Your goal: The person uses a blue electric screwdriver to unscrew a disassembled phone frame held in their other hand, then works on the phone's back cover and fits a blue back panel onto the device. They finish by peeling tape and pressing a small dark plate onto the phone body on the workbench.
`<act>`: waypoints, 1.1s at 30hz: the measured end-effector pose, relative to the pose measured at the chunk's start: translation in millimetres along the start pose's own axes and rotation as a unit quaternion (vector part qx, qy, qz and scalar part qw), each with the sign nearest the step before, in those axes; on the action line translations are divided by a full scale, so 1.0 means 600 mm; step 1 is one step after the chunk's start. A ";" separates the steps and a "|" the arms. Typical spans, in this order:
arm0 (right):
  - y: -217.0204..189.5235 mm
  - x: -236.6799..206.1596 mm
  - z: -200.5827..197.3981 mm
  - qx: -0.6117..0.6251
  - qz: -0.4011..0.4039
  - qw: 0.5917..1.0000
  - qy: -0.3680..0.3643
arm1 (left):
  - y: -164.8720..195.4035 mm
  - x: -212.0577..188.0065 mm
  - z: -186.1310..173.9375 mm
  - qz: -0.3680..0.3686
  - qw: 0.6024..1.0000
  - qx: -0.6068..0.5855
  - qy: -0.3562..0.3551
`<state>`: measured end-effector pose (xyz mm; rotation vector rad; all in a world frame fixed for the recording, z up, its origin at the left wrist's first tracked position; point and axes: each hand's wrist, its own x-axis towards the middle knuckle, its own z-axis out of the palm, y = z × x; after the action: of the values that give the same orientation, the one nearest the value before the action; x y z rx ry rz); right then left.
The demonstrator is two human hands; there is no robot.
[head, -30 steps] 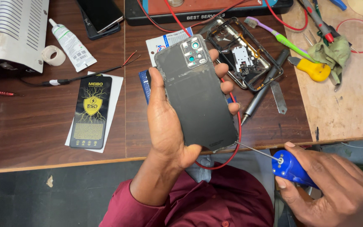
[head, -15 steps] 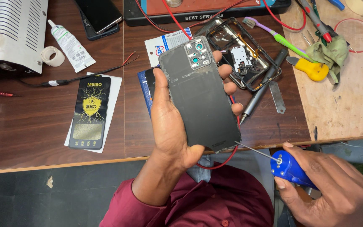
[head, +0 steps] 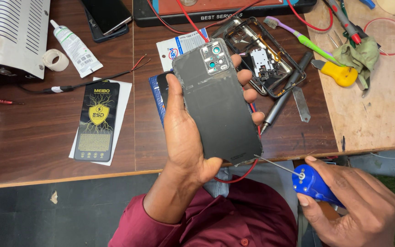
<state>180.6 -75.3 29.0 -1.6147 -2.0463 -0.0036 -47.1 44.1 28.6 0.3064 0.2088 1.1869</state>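
Holding a dark phone back cover (head: 218,103) above the desk (head: 37,132), the left hand (head: 186,137) wraps it from beneath, thumb along one long edge and fingertips (head: 245,75) curled over the other. Below and right of the cover, the right hand (head: 357,206) is closed round a blue-handled screwdriver (head: 309,183), its thin shaft aimed at the cover's lower corner. Good practice here would be a steady cover and a tip kept in line before pressing. Behind the cover lies an opened phone frame (head: 264,57).
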 end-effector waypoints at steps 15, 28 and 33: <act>-0.005 0.000 0.005 0.007 0.000 1.000 0.010 | -0.007 0.004 -0.007 0.031 0.999 0.008 -0.014; -0.014 0.026 0.026 0.023 0.038 0.998 0.041 | -0.018 0.038 -0.027 0.088 0.995 -0.005 -0.041; -0.012 0.028 0.031 0.035 0.018 0.998 0.044 | -0.016 0.037 -0.030 0.095 0.995 -0.007 -0.040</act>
<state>163.9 -56.5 21.9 -1.5806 -1.9301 0.0087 -36.7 63.6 8.7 0.3674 0.1029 1.3599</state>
